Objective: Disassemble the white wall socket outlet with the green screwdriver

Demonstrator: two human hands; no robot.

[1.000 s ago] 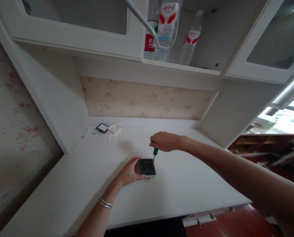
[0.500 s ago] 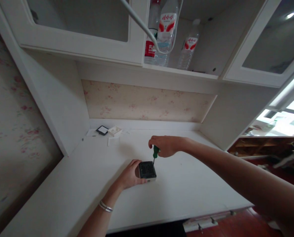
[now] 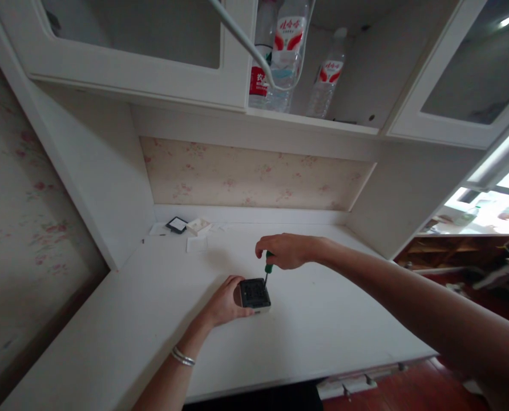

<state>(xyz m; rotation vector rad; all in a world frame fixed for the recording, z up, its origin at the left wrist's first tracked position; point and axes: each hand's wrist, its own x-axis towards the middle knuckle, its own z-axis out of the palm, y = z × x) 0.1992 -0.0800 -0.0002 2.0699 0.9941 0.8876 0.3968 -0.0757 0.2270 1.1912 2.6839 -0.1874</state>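
Observation:
A small square box (image 3: pixel 254 293), black on top with pale sides, rests on the white desk (image 3: pixel 318 325). My left hand (image 3: pixel 229 302) grips it from the left, fingers behind and thumb along the near side. In my right hand (image 3: pixel 286 251) is a screwdriver (image 3: pixel 269 264) with a green handle, held nearly upright. Its thin shaft reaches down to the right part of the box's black top. What the tip meets there is too small to make out.
At the back left of the desk lie a black-framed square piece (image 3: pixel 177 225), a small white box (image 3: pixel 198 226) and a white square plate (image 3: pixel 197 244). Plastic bottles (image 3: pixel 286 51) stand in the open cabinet above, with a pale curved tube (image 3: pixel 246 43) in front.
My right fingers have shifted slightly around the screwdriver handle, covering more of it. The box and my left hand stay in place on the desk; the view tilts a little.

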